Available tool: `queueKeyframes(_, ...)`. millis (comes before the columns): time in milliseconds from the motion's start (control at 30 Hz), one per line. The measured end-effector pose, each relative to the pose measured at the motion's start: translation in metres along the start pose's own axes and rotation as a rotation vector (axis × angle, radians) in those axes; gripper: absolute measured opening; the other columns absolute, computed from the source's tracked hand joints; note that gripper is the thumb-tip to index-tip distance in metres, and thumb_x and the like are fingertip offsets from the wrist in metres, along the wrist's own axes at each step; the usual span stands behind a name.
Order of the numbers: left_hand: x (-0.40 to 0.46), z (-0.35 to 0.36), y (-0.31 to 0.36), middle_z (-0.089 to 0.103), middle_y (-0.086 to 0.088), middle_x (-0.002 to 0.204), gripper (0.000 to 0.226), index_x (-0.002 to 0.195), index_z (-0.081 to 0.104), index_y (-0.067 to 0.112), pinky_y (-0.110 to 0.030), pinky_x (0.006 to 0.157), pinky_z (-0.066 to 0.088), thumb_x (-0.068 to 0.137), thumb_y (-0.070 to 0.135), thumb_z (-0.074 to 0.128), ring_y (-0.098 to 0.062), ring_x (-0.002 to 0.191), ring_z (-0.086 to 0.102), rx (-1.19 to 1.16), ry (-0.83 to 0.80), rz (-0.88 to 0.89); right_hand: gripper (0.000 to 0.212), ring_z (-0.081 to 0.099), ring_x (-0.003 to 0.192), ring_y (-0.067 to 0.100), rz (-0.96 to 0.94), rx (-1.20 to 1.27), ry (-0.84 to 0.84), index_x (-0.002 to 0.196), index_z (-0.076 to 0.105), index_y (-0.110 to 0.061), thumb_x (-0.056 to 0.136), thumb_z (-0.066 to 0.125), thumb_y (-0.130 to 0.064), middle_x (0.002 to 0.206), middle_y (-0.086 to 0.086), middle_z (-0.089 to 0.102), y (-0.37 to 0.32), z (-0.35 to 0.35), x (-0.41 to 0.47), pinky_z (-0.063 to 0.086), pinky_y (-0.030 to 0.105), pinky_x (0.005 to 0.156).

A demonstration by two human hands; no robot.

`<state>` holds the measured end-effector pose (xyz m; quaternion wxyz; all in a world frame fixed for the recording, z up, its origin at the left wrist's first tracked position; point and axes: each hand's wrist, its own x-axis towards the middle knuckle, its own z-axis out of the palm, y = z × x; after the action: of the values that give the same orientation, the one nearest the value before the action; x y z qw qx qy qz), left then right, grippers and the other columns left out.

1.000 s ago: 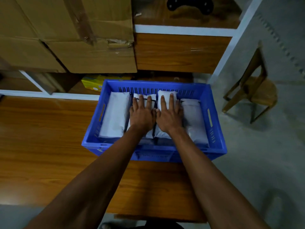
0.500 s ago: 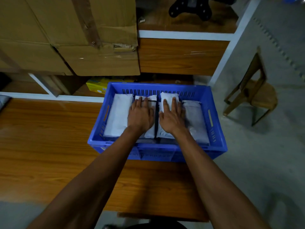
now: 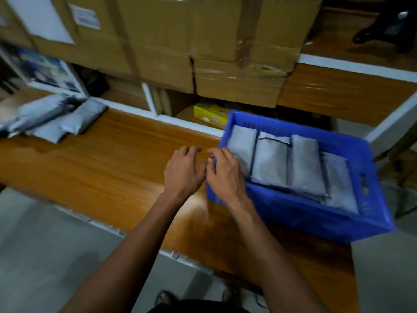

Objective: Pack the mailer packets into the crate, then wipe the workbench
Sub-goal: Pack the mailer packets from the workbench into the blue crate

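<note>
A blue plastic crate (image 3: pixel 304 213) stands on the right part of the wooden workbench (image 3: pixel 108 163). Several grey mailer packets (image 3: pixel 302 166) lie side by side inside it. More grey packets (image 3: pixel 74 119) lie in a loose pile at the far left of the bench. My left hand (image 3: pixel 182 171) hovers over the bench just left of the crate, fingers apart and empty. My right hand (image 3: pixel 224 171) is over the crate's left wall, fingers curled loosely, holding nothing. The picture is blurred by motion.
Large taped cardboard boxes (image 3: pixel 203 41) sit on the shelf behind the bench. A yellow box (image 3: pixel 209 112) lies in the shelf gap behind the crate. A wooden chair (image 3: pixel 404 168) stands at the right edge. My feet show at the bench's front edge.
Both hands have lifted off the packets in the crate and moved left, past its left wall. My view has swung left, bringing the packet pile at the far left into sight.
</note>
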<state>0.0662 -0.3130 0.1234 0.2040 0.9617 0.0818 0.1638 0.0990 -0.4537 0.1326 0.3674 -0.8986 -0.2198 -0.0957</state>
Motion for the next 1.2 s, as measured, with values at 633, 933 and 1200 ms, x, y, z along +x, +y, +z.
queueKeyframes(633,-0.163,-0.087,-0.339,0.062,-0.007,0.135,0.044,0.144,0.056,0.02,-0.042,0.095,0.056,0.104,0.039,0.055,-0.025,0.122,0.058,0.039,-0.155,-0.625,0.039,0.055,0.121,0.013,-0.007,-0.135,-0.633,0.142,0.048,-0.029,0.104,0.056,-0.03,0.141,-0.004,0.051,-0.173,0.277,-0.047,0.056,0.038,0.093)
queueKeyframes(933,-0.057,-0.131,-0.45,0.059,-0.011,0.138,0.049,0.148,0.053,0.016,-0.044,0.09,0.055,0.105,0.039,0.054,-0.031,0.121,0.059,0.104,-0.104,-0.59,0.038,0.05,0.112,0.019,-0.098,-0.134,-0.655,0.143,0.05,-0.023,0.106,0.057,-0.028,0.143,0.002,0.049,-0.23,0.378,0.083,0.043,0.033,0.082)
queueKeyframes(1200,0.066,-0.148,-0.567,0.05,-0.016,0.15,0.057,0.153,0.047,0.012,-0.048,0.099,0.053,0.101,0.035,0.058,-0.036,0.133,0.051,0.195,-0.183,-0.555,0.054,0.049,0.136,0.027,-0.099,-0.109,-0.641,0.155,0.04,-0.028,0.105,0.059,-0.029,0.159,0.004,0.037,-0.282,0.498,0.218,0.052,0.042,0.099)
